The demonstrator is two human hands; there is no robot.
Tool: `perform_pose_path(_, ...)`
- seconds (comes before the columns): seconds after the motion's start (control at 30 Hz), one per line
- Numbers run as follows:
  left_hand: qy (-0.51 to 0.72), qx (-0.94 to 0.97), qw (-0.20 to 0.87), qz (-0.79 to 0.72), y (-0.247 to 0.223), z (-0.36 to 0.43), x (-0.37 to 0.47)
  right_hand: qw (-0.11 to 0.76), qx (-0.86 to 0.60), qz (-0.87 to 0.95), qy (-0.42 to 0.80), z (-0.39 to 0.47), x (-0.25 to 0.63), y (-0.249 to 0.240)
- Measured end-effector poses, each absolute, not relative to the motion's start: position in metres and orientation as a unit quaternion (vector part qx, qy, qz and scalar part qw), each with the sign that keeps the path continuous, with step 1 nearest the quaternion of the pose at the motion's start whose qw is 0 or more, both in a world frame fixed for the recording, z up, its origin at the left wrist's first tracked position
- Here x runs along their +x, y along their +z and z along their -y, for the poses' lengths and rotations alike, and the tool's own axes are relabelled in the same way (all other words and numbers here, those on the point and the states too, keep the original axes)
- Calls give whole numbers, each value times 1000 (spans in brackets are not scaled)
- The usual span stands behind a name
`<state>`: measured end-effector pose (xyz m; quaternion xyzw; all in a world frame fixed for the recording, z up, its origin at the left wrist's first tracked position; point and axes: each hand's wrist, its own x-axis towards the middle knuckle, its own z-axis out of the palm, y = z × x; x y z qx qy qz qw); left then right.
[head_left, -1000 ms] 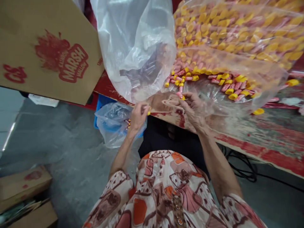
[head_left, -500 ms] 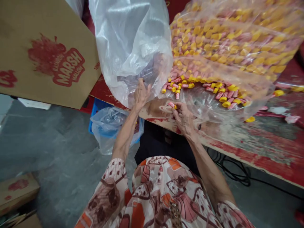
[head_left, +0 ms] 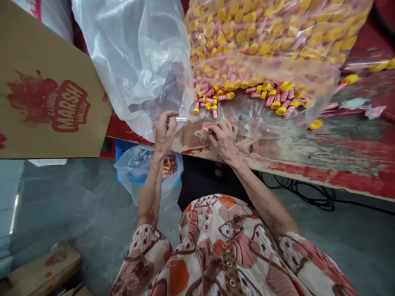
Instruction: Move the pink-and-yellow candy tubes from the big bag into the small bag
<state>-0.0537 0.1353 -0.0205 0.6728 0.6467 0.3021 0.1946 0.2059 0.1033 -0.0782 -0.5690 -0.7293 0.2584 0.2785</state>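
Observation:
My left hand (head_left: 165, 130) is closed on a clear tube (head_left: 182, 119) that points right, in front of the mouth of a large translucent plastic bag (head_left: 123, 53). Close by on the right, my right hand (head_left: 225, 137) pinches a small pink-and-white speckled piece (head_left: 206, 130); the fingers cover its other end. Beyond that hand lies a big clear bag (head_left: 296, 72) full of similar pink pieces with yellow caps. Several of these pieces (head_left: 212, 98) lie loose at its open mouth.
A cardboard box (head_left: 37, 53) printed "Marsh mallow" stands at the left. Below the bench (head_left: 339, 164) edge, a blue crate (head_left: 120, 150) lined with a plastic bag holds capped pieces. Black cables (head_left: 311, 197) lie on the floor at right. A smaller box (head_left: 46, 267) is lower left.
My left hand has drawn back from the translucent bag's mouth and now shows a clear tube in its grip. My right hand still holds the pink piece. The camera view has shifted.

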Motion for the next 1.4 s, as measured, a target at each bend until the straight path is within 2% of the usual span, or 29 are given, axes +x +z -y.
perform_pose_path(0.1,277,745,224,-564,-15,-123,-19,290,-565,725,266,-103,206,-80)
perform_pose_path(0.2,232,806,204,-505,-22,-121,12,302,-582,707,264,-99,205,-83)
perform_pose_path(0.37,92,830,145,-530,-35,-127,38,334,-609,669,265,-93,224,-82)
perform_pose_path(0.47,67,833,149,-528,-33,-132,40,377,-620,639,255,-105,247,-77)
perform_pose_path(0.6,86,830,136,-534,-30,-134,40,429,-600,632,238,-144,271,-77)
perform_pose_path(0.7,90,812,122,-564,-31,-136,41,432,-603,632,227,-182,275,-77)
perform_pose_path(0.87,106,803,129,-572,-24,-140,38,337,-662,626,236,-233,255,-61)
perform_pose_path(1.0,135,789,118,-588,-34,-129,45,254,-681,648,228,-242,242,-46)
perform_pose_path(1.13,175,775,191,-577,-49,-125,49,263,-667,661,222,-238,250,-47)
perform_pose_path(1.3,302,652,344,-605,-41,-124,30,358,-638,658,180,-214,276,-66)
perform_pose_path(1.4,346,612,345,-623,-37,-114,28,334,-656,654,175,-198,286,-73)
